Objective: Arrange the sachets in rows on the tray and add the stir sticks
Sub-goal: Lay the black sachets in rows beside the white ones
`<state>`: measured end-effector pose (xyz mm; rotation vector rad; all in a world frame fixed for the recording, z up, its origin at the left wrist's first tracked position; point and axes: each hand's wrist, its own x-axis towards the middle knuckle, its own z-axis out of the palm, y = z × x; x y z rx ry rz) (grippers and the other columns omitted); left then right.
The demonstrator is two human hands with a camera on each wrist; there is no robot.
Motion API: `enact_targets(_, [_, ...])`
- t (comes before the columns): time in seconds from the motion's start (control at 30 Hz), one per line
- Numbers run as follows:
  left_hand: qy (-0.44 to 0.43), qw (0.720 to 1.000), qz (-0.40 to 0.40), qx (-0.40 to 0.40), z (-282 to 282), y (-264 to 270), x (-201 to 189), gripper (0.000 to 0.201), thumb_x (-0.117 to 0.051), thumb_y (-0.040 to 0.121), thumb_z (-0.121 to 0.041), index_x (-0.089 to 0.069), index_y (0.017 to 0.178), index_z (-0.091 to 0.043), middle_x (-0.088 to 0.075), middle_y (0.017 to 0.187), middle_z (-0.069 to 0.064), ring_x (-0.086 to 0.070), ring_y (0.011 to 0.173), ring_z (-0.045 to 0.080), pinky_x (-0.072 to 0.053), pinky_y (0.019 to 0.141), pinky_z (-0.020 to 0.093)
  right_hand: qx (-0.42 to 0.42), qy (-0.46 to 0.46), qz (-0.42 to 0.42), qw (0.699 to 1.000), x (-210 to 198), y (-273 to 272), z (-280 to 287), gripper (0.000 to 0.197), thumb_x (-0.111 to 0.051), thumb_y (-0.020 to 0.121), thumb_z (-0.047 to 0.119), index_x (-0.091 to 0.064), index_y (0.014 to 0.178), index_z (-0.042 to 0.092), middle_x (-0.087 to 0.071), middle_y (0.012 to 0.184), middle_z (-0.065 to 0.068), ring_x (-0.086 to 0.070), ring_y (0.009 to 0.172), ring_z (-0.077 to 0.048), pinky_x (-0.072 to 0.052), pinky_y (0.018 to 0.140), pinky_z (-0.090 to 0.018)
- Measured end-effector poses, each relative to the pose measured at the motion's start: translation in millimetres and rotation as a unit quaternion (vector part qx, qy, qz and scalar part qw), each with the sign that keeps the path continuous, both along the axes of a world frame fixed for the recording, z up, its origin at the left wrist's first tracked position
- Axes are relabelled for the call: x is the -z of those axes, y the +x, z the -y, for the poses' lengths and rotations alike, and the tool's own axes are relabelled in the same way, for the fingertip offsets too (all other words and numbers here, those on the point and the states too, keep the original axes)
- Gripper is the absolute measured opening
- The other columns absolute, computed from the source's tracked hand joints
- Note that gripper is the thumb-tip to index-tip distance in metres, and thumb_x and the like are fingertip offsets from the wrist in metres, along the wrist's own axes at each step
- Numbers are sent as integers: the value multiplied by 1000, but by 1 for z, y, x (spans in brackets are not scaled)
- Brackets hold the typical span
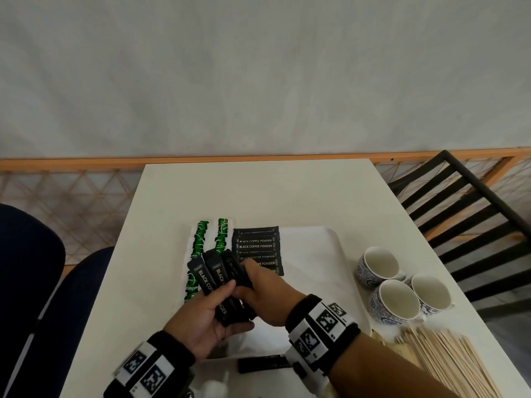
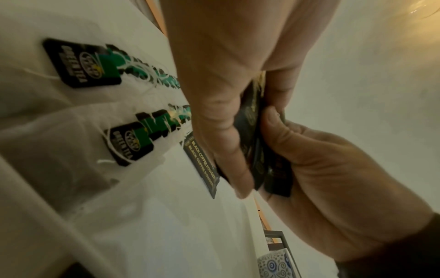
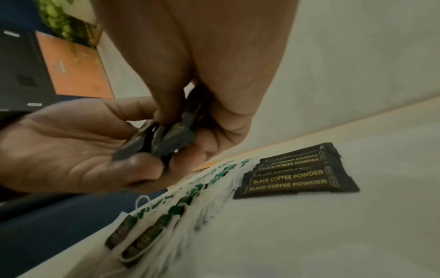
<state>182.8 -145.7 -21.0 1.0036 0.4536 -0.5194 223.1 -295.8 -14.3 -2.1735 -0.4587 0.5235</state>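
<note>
A pale grey wall [image 1: 258, 67] rose behind the white table [image 1: 258, 191]. A black slatted chair [image 1: 471, 214] stood right (a blue seat [image 1: 31, 254] left), over an orange-edged patterned floor [image 1: 71, 202].

Black coffee sachets [image 1: 256, 248], green tea bags [image 1: 199, 242], blue-patterned cups [image 1: 396, 303]

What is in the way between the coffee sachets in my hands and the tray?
Nothing visible. The fanned black coffee sachets, held by both hands, hang directly over the white tray, whose surface right of the laid coffee row is bare.
</note>
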Motion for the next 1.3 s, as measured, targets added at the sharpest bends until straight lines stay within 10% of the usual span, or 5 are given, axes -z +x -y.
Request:
enact_targets(0.17, [32, 999, -19, -16, -2, 1, 7, 26, -55, 94, -21, -62, 115, -8, -69, 106, 26, -67, 92, 44, -57, 71, 50, -30, -16, 7, 999, 5, 3, 0, 28, -38, 103, 27, -53, 104, 4, -59, 102, -15, -57, 90, -28, -48, 80, -39])
enact_targets(0.47, [11, 998, -55, -37, -19, -2, 15, 14, -54, 94, -16, -65, 104, -14, -69, 84, 14, -68, 76, 35, -59, 68, 46, 35, -100, -110, 988, 21, 19, 26, 25, -44, 101, 21, -59, 117, 9, -58, 95, -2, -56, 70, -13, -48, 64, -21])
enact_targets(0.6, [18, 998, -55, -26, -22, -4, 15, 17, -55, 93, -16, -63, 108, -13, -67, 86, 15, -67, 80, 36, -56, 73, 49, 29, -165, -105, 980, 27, 18, 28, 17, -41, 101, 21, -48, 108, 7, -61, 98, -13, -54, 79, -22, -50, 77, -38])
enact_targets(1.3, [23, 999, -21, -12, -31, -12, 5, 18, -53, 94, -13, -60, 110, -9, -66, 81, 15, -65, 75, 35, -57, 65, 44, 31, -316, 173, 933, 49, 38, 11, 22, -56, 93, 38, -61, 111, 27, -56, 111, 1, -45, 108, -23, -34, 92, -40])
